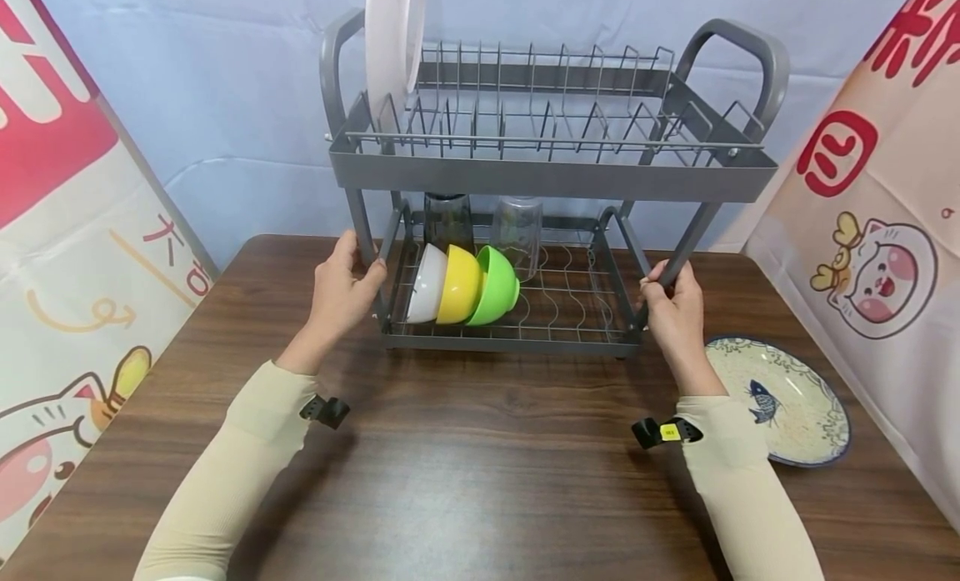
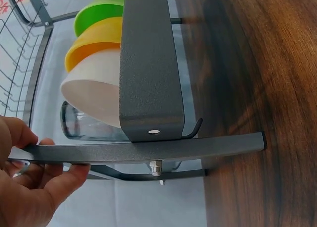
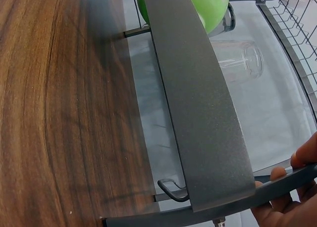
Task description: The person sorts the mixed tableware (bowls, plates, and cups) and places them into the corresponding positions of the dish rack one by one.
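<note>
A grey two-tier dish rack [image 1: 555, 177] stands toward the back of the table. My left hand [image 1: 341, 289] grips its left front post [image 2: 218, 147], fingers and thumb on either side of the bar. On the opposite side, my right hand [image 1: 675, 314] holds the right front post [image 3: 277, 190], with fingers curled round it. White [image 1: 427, 287], yellow [image 1: 459, 289] and green [image 1: 497, 289] bowls sit tipped on their sides, nested in a row on the lower tier. Behind them are a dark glass [image 1: 447, 221] and a clear glass [image 1: 519, 231]. White plates [image 1: 386, 56] stand upright at the upper tier's left end.
A patterned plate [image 1: 798, 398] with a blue fish lies on the wooden table [image 1: 495, 481], beside my right forearm. Pale blue cloth [image 1: 247, 106] hangs behind the rack. Printed panels [image 1: 885, 189] flank the table on both sides.
</note>
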`<state>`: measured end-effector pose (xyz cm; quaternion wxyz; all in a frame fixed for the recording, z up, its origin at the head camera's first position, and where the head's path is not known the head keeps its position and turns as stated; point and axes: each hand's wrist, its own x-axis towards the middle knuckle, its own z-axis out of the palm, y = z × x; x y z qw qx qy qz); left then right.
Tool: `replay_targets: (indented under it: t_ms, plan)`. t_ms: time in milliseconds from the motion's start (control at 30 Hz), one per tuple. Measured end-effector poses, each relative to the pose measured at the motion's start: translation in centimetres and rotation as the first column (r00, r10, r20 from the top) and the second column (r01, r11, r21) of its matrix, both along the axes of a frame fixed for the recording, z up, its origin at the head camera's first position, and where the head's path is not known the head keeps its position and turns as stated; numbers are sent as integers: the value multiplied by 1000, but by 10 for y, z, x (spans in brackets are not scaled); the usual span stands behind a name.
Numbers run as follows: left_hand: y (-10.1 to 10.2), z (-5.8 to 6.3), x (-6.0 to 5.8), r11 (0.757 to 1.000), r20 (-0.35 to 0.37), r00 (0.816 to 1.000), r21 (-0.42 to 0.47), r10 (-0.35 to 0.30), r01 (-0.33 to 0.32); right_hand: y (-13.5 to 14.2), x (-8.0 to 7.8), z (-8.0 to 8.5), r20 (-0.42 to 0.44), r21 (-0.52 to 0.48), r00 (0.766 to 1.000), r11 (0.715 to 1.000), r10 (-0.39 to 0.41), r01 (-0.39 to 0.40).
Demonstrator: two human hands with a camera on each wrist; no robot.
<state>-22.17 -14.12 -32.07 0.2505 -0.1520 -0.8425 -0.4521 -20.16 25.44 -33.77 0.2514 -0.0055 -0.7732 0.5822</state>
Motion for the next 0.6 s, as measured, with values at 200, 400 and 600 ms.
replay_targets:
  t_ms: [200,400,600]
  plan:
    - [-2,-2,-1,999,2,999,4,-41,41,1,1,1,18,6,1000,1000,18,-18]
    - [0,-3,-1,997,2,998,33,-67,67,11,5,6,44,101,988,983,151,-155]
    - [-1,-4,-1,997,-8,997,37,-72,72,28,8,15,116,241,948,917,297,-317]
